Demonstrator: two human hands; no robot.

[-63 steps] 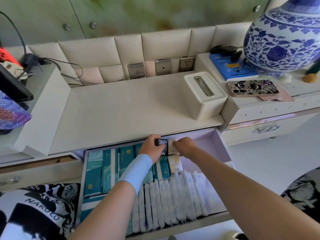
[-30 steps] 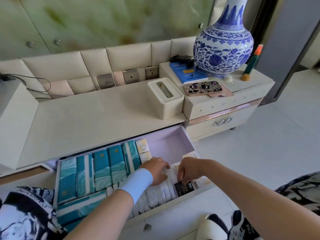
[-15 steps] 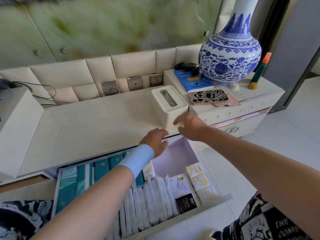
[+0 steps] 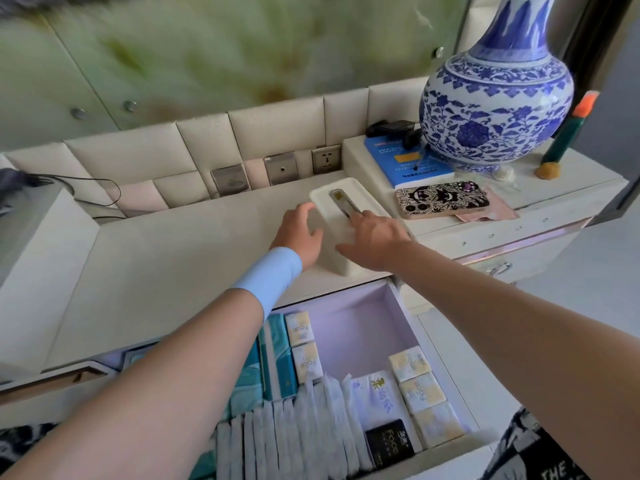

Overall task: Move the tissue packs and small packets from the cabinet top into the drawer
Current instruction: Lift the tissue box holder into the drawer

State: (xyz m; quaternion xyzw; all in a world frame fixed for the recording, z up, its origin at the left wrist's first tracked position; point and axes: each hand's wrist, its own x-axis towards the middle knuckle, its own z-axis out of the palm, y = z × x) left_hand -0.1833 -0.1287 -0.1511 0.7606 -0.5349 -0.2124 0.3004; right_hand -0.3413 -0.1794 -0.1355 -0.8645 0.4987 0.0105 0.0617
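The drawer (image 4: pixel 356 327) stands pulled out below the cabinet top (image 4: pixel 180 258). It holds teal tissue packs (image 4: pixel 280 362), a row of white packets (image 4: pixel 304 424), small cream tissue packs (image 4: pixel 417 382) and a black packet (image 4: pixel 389 443). On the cabinet top sits a white tissue box (image 4: pixel 337 237) with a slot in its lid. My left hand (image 4: pixel 300 233) presses against the box's left side. My right hand (image 4: pixel 375 242) lies over its top and right side, fingers spread. Both hands are on the box.
A raised side cabinet (image 4: pixel 540 216) at the right carries a blue-and-white vase (image 4: pixel 495 102), a blue booklet (image 4: pixel 405 164), a patterned phone case (image 4: pixel 443 199) and a green bottle (image 4: pixel 568 133). Wall sockets (image 4: pixel 280 168) line the padded back. A cable (image 4: pixel 86 183) lies at the left.
Both hands left the drawer, where the black packet now lies, and rose to the cabinet top. They have closed in on the white tissue box from both sides.
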